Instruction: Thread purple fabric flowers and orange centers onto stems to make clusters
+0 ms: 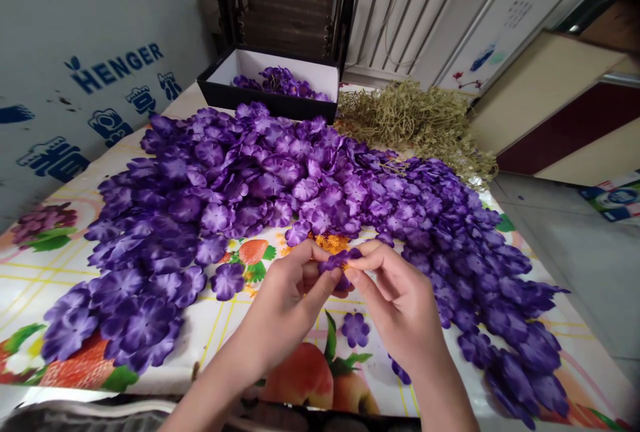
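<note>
A purple artificial flower [336,261] of cloth-like petals is between my hands, just above the table. My left hand [295,289] is closed, thumb and fingers pinching its petals. From the other side my right hand [395,285] pinches at the flower, and a speck of orange stamen shows by its fingertips. What lies inside the curled fingers is hidden. Just behind the hands sits a small pile of orange stamens [331,243]. A loose purple petal piece [355,330] lies flat between my forearms, and another [227,281] lies left of my left hand.
Heaped purple petals [280,179] arc across the table from left to right. A black box [270,100] with a white inside holds purple flowers at the back. Beside it lies a bundle of greenish stems [410,115]. The table wears a fruit-print cloth [210,332]. A chair [290,5] stands behind.
</note>
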Action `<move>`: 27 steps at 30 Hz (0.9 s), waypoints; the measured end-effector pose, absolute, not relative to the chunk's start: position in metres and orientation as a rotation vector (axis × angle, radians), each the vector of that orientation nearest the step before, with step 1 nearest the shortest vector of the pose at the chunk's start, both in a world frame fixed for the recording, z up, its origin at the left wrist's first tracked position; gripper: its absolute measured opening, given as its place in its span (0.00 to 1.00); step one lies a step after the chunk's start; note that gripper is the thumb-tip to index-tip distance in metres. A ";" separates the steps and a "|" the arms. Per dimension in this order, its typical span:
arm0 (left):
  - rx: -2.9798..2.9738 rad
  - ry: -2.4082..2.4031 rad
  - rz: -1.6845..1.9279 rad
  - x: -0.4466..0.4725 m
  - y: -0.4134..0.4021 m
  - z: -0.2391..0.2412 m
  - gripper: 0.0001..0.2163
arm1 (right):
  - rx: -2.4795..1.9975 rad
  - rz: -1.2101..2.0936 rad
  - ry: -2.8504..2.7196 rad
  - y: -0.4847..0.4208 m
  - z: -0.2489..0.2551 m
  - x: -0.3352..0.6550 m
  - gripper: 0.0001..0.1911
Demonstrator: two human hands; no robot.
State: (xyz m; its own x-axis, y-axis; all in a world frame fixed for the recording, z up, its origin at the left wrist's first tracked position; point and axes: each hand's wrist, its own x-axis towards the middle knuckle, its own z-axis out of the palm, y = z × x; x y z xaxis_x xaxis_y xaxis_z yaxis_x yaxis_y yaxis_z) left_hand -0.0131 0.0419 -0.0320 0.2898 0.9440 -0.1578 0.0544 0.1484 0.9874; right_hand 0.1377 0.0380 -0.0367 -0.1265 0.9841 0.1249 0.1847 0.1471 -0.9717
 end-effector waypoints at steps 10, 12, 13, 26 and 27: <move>1.624 1.064 0.790 -0.016 0.038 -0.032 0.05 | -1.280 1.073 -1.573 0.036 -0.041 0.142 0.12; 1.645 1.055 0.809 -0.016 0.038 -0.033 0.05 | -1.277 1.094 -1.605 0.037 -0.038 0.144 0.08; 1.650 1.060 0.820 -0.016 0.037 -0.034 0.05 | -1.266 1.098 -1.618 0.037 -0.036 0.145 0.06; 2.027 1.125 0.935 -0.020 0.029 -0.032 0.15 | -1.016 0.617 -1.706 0.032 -0.032 0.140 0.14; 2.051 1.117 0.949 -0.020 0.029 -0.031 0.16 | -1.002 0.564 -1.704 0.031 -0.030 0.138 0.15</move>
